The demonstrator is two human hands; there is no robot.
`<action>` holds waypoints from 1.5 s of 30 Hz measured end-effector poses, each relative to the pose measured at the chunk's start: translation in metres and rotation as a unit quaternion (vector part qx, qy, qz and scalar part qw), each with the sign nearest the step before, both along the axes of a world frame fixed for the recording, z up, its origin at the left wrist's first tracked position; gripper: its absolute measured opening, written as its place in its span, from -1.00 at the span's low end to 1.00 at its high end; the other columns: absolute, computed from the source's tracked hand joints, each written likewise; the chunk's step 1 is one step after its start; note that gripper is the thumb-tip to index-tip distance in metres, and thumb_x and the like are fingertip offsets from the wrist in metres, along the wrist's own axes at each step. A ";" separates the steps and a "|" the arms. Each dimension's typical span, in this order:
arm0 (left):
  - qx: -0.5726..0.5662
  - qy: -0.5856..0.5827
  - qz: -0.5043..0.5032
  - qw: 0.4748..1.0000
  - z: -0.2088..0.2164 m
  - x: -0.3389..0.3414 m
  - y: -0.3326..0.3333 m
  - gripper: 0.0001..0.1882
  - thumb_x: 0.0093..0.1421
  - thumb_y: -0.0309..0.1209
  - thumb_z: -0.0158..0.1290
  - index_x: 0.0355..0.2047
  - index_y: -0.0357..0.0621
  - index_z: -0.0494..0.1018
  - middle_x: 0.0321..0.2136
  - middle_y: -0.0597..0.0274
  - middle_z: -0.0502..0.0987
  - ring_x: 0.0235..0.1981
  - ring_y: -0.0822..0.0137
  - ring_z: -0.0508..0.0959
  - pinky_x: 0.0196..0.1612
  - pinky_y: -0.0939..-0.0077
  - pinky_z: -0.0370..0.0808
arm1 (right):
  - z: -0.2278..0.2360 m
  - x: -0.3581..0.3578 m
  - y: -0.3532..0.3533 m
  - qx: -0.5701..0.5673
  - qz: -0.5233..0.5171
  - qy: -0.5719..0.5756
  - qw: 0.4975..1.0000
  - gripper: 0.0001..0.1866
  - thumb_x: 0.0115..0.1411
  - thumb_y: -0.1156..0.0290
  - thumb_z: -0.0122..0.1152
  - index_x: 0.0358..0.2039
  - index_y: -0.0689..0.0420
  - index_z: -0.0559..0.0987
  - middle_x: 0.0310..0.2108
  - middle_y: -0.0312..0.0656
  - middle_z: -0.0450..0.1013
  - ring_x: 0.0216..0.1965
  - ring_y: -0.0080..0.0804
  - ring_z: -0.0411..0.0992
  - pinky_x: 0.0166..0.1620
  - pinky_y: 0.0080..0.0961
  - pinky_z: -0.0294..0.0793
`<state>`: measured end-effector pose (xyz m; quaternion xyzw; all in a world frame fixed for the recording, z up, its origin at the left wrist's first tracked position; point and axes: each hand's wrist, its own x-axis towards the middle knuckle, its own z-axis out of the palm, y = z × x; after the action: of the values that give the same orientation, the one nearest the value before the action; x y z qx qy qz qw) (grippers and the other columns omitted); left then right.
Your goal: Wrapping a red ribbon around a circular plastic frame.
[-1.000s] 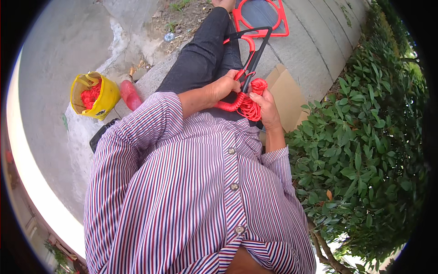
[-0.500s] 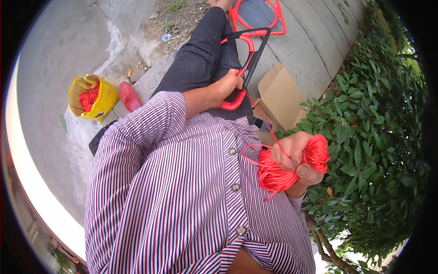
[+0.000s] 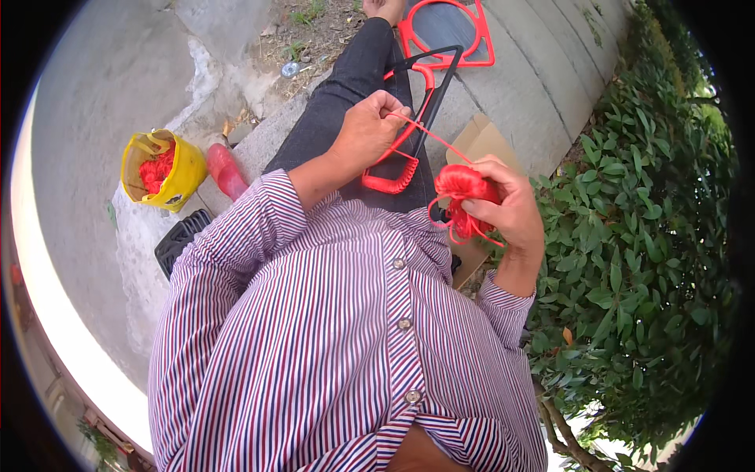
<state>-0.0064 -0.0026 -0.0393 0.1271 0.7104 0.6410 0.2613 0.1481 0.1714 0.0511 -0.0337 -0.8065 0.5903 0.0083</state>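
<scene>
My right hand is closed around a bundle of bright red cord, with loose loops dangling below it. From the bundle a taut strand runs up to the left into my left hand, whose thumb and fingers pinch it. On my thighs lies a black frame with rounded corners. Red cord wrapping covers its near bar and more cord is wound near its far end. My left hand is just above the frame's left side, which it partly hides.
A yellow bucket with red cord inside stands at left, beside a red bottle-like object and a black ribbed item. Another red frame lies ahead on the paving. A cardboard box sits right, near a leafy bush.
My right hand has moved up and inward with the cord bundle. My left hand has let go of the frame and now pinches the strand. The frame has shifted slightly.
</scene>
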 end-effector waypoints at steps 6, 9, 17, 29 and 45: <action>-0.198 0.092 -0.120 0.968 -0.039 0.008 -0.016 -0.53 0.34 -0.04 -0.25 -0.13 -0.27 0.29 -0.62 0.05 0.53 -0.63 0.26 0.54 -0.49 0.41 0.46 | -0.093 -0.044 -0.021 0.191 -0.022 -0.066 0.979 -0.58 -0.24 0.39 0.44 -0.25 0.09 0.65 -0.33 -0.07 0.45 -0.29 -0.13 0.45 -0.17 -0.34 0.42; -0.152 0.054 -0.115 0.980 -0.036 0.007 -0.014 -0.49 0.34 0.00 -0.28 -0.12 -0.28 0.29 -0.62 0.06 0.54 -0.54 0.22 0.58 -0.39 0.35 0.49 | -0.097 -0.042 -0.020 0.263 -0.034 -0.096 0.959 -0.60 -0.18 0.36 0.42 -0.25 0.11 0.64 -0.33 -0.03 0.46 -0.27 -0.10 0.46 -0.18 -0.32 0.44; -0.148 0.085 -0.040 0.985 -0.029 0.014 -0.005 -0.70 0.28 -0.25 -0.07 -0.19 -0.26 0.42 -0.35 -0.03 0.58 -0.28 0.19 0.60 -0.21 0.35 0.48 | -0.113 -0.038 -0.032 0.123 -0.104 -0.040 0.986 -0.59 -0.10 0.35 0.37 -0.18 0.18 0.61 -0.27 -0.02 0.49 -0.25 -0.16 0.50 -0.15 -0.36 0.46; 0.037 0.059 0.118 0.991 -0.016 -0.019 -0.014 -0.86 0.14 -0.43 -0.09 -0.38 -0.23 0.42 -0.55 0.31 0.45 -0.50 0.51 0.40 -0.40 0.58 0.38 | -0.081 -0.041 -0.039 -0.024 -0.201 0.096 0.974 -0.54 -0.03 0.52 0.36 -0.06 0.29 0.53 -0.11 -0.09 0.45 -0.16 -0.39 0.50 -0.19 -0.51 0.52; -0.006 -0.229 -0.095 0.969 -0.003 0.009 0.001 -0.88 0.12 -0.33 0.03 -0.46 -0.09 0.41 -0.61 0.37 0.34 -0.68 0.56 0.26 -0.70 0.66 0.06 | 0.029 0.094 0.103 -0.503 -0.207 0.330 0.771 -0.84 0.11 0.31 0.10 -0.37 0.10 0.40 -0.60 -0.38 0.24 -0.56 -0.53 0.23 -0.24 -0.41 0.23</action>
<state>0.0022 -0.0019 -0.0425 0.0422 0.6197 0.6213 0.4777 0.2422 0.2746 0.0803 -0.0025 -0.3156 0.8704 0.3779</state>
